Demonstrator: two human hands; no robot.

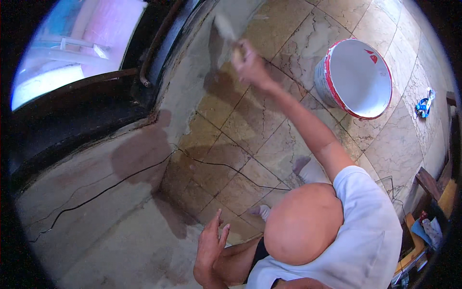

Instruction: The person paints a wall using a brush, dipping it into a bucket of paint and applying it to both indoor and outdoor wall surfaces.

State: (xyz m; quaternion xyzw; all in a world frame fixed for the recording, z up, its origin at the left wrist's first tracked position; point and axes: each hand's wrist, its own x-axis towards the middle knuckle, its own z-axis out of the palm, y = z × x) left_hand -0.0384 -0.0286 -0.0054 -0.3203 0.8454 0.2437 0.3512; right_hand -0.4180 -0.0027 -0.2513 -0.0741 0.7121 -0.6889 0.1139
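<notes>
My right hand [250, 62] reaches far out to the upper middle, closed round the handle of a brush [224, 26]. Motion smears the brush's pale head, which is over the foot of a grey plastered wall [199, 62]; whether it touches cannot be told. At the lower middle, my left hand [211, 243] holds nothing, its fingers apart, close to my bare left leg. My bent right knee [303, 224] hides part of the tiled floor [255, 111].
A white bucket [332, 84] with a red rim stands on the tiles at upper right. Beyond it lies a crumpled blue-and-white wrapper [424, 107]. A thin black cable [221, 164] crosses the floor and low wall. Wood pieces [428, 183] crowd the right edge; a dark metal frame [82, 111] borders the left.
</notes>
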